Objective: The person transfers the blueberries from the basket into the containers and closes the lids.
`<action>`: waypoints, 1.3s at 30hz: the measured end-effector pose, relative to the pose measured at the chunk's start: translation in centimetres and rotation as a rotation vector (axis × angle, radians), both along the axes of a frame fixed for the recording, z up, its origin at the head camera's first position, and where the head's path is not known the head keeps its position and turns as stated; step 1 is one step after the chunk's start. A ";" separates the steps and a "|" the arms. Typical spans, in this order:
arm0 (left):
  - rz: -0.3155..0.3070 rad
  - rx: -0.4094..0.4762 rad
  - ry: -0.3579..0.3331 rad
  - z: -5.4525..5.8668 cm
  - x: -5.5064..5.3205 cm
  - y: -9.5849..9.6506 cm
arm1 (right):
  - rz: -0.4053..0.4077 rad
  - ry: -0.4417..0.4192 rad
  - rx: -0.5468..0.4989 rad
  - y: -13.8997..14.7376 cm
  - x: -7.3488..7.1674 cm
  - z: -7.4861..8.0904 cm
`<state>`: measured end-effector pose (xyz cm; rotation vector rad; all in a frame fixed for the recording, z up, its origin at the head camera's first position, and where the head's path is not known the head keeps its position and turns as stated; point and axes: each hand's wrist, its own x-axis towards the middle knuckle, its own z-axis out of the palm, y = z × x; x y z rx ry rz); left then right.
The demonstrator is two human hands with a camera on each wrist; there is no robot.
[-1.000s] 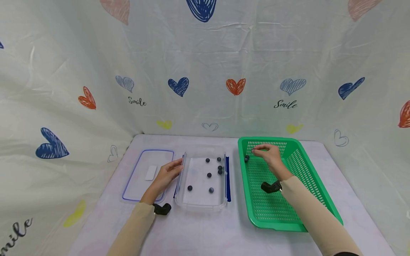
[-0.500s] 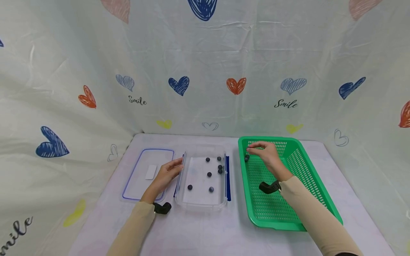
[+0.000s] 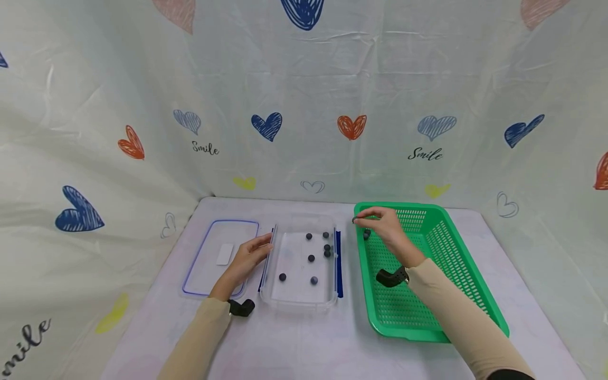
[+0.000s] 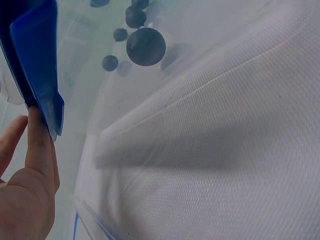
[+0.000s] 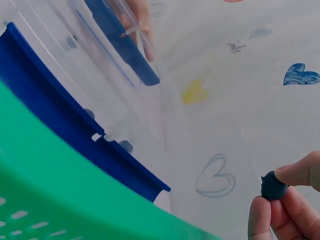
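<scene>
My right hand [image 3: 386,228] pinches a dark blueberry [image 5: 273,186] between thumb and fingertips. It is over the far left rim of the green basket [image 3: 409,334]. Inside that basket, two more blueberries [image 3: 367,234] lie close together against the left wall. To the left stands a clear plastic box [image 3: 298,305] with blue side clips, and several blueberries [image 3: 311,258] are scattered on its floor. My left hand [image 3: 244,264] touches the box's left side with extended fingers. In the left wrist view its fingers [image 4: 39,150] meet the blue clip [image 4: 37,60].
A clear lid with a blue seal [image 3: 201,264] lies flat left of the box, a white label [image 3: 225,254] on it. Part of it is behind the left hand. A patterned curtain [image 3: 309,95] hangs behind and beside the table [image 3: 313,353].
My right hand has moved left with the blueberry, from above the basket's inside to over its left rim. The left hand has stayed at the box's side.
</scene>
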<state>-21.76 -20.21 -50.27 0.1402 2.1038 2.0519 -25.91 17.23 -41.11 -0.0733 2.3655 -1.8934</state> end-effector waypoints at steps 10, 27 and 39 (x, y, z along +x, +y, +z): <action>-0.003 0.005 -0.001 -0.1 -0.1 0.0 | 0.042 0.007 0.008 -1.6 0.0 0.2; 0.011 -0.024 -0.009 -0.1 -0.1 0.0 | 0.119 -0.019 0.029 -4.5 0.4 0.0; 0.003 -0.019 0.015 -0.2 0.0 0.0 | 0.167 -0.021 0.032 -6.0 0.8 -0.4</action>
